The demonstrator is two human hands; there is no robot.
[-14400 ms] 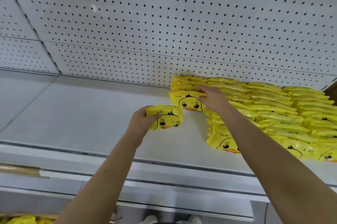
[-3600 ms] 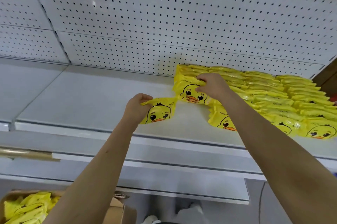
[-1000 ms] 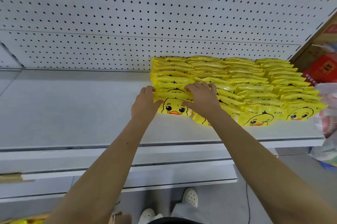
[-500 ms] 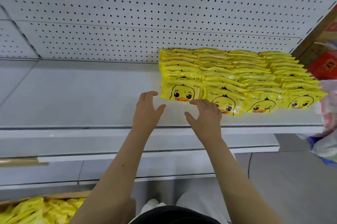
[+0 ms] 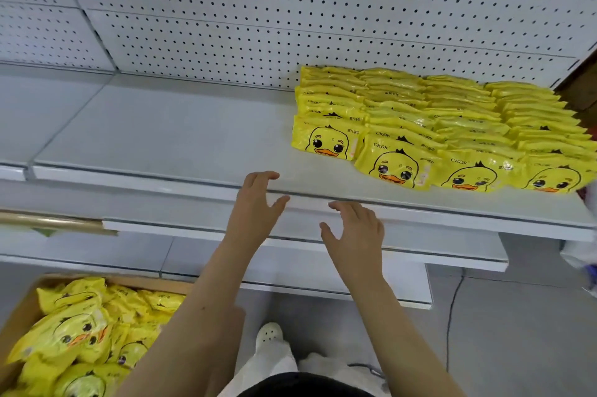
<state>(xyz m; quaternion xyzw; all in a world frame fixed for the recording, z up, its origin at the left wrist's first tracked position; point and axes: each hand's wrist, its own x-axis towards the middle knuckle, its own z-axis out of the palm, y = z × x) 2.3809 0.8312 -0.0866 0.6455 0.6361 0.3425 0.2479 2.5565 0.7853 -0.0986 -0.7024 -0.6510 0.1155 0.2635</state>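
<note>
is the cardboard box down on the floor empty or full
Full, or nearly: the cardboard box holds a heap of yellow duck packs reaching up to its rim; its bottom is hidden.

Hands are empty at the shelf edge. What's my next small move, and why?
Probably lower the left hand to the cardboard box and grip a duck pack: it and the right hand hold nothing, and bare shelf lies left of the stacked rows.

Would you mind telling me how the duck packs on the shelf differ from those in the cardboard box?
The shelf packs stand in neat overlapping rows; the box packs lie jumbled in a heap. The shelf packs sit on the white shelf; the box packs lie lower, in the cardboard box. Both show the same yellow duck face.
</note>
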